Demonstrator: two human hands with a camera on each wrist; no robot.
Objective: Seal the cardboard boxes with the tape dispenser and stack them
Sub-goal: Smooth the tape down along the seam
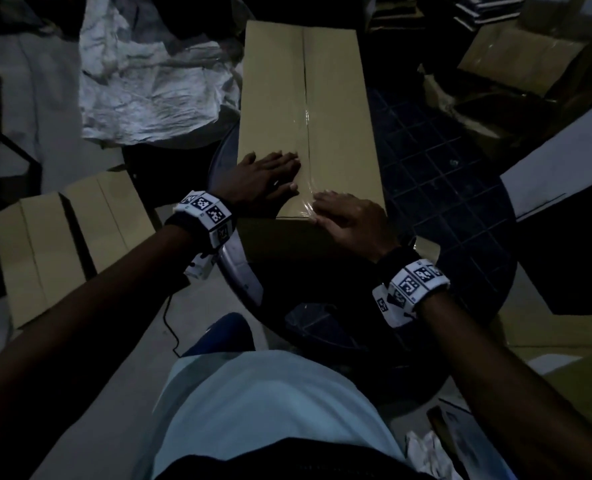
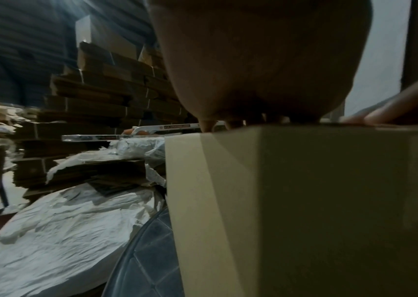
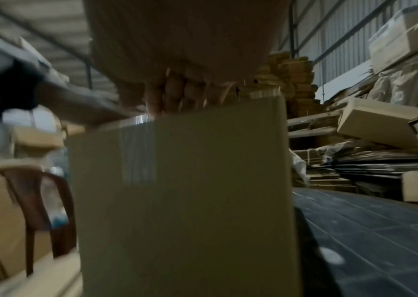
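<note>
A long brown cardboard box lies lengthwise on a dark round table. Clear tape shines along the near half of its middle seam and folds over the near end. My left hand lies flat on the top, just left of the seam, fingers straight. My right hand presses on the tape at the near top edge, its thumb over the end face. In the left wrist view the box fills the frame under my palm. No tape dispenser shows in any view.
Flattened cardboard boxes lie on the floor at left. A crumpled white sheet spreads beyond them. More boxes stand at the back right. Tall stacks of flat cardboard and a brown plastic chair stand around the table.
</note>
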